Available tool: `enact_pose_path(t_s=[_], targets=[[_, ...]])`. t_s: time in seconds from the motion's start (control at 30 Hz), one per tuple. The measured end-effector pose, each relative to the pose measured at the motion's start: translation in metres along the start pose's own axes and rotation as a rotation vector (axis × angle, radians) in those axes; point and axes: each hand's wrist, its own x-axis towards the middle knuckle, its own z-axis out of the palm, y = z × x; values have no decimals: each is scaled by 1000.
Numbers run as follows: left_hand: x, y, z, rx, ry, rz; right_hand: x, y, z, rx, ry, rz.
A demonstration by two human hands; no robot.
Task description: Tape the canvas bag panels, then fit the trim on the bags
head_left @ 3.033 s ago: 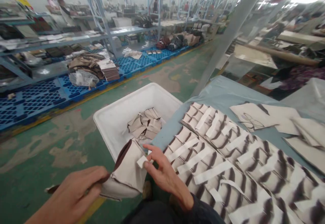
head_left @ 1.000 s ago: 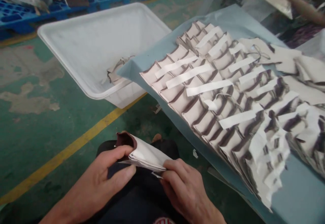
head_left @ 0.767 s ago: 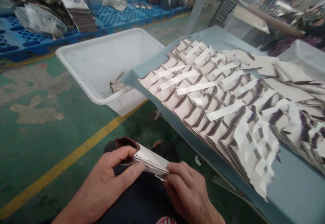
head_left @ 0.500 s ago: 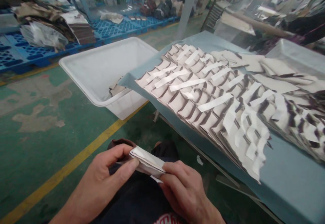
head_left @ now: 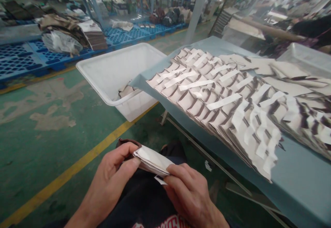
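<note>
Between my two hands, above my lap, is a folded leather piece (head_left: 153,160) with a whitish backing and dark brown edges. My left hand (head_left: 111,176) pinches its left end between thumb and fingers, where a brown fold curls up. The fingers of my right hand (head_left: 190,190) are closed on the other end. A small white strip (head_left: 160,180) sticks out below the piece beside my right fingertips. On the table to the right lie overlapping rows of similar pale pieces (head_left: 196,100) with brown edges, with white strips (head_left: 223,101) across them.
A white plastic tub (head_left: 111,100) stands on the floor left of the blue-covered table (head_left: 307,179), with a pale piece inside. Blue pallets (head_left: 23,54) with stacked material line the back left. A table leg (head_left: 164,117) and a scrap (head_left: 208,166) show below the table edge.
The view has shifted slightly, so the tub and table sit farther right in the picture. Both hands keep hold of the folded piece, with hardly any change in grip.
</note>
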Motion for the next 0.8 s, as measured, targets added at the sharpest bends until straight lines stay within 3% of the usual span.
enact_pose_path(t_s=[0.3, 0.47, 0.6, 0.7, 0.8], targets=[[-9, -17, 0, 19, 120, 19, -1, -8, 4, -1, -10, -29], [-13, -14, 2, 82, 175, 76, -3, -12, 8, 1, -2, -21], [-17, -10, 0, 99, 141, 124, -4, -15, 8, 30, 40, 4], [-18, -8, -6, 146, 86, 158, -3, -17, 4, 174, 85, 118], [-16, -2, -14, 197, 32, 211, 3, -17, -4, 408, 187, 384]])
